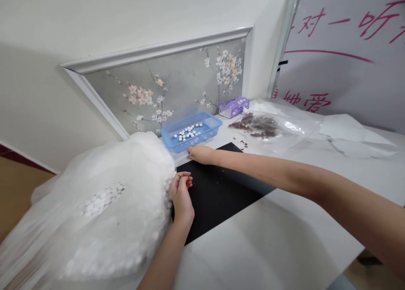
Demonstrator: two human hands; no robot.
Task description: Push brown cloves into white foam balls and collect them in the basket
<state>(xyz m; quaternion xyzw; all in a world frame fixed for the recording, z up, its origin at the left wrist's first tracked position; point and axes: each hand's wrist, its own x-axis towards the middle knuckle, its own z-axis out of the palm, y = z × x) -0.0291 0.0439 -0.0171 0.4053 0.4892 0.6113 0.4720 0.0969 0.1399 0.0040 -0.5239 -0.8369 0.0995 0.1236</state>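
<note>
My right hand (pixel 201 154) reaches across the black mat (pixel 221 197) to the front edge of a blue basket (pixel 192 131). Its fingers are pressed together, and what they hold, if anything, is hidden. Several small white balls (pixel 186 134) lie in the basket. Over the left edge of the mat, my left hand (pixel 182 193) has its fingers curled together; anything between them is too small to make out. Beside it on the left stands a big clear bag (pixel 126 197) full of white balls.
Behind the mat lies a clear plastic bag (pixel 291 127) with dark reddish pieces (pixel 262 125), a few of them loose on the white table (pixel 253 256). A purple tissue pack (pixel 234 107) rests against the wall. Tiny crumbs dot the mat.
</note>
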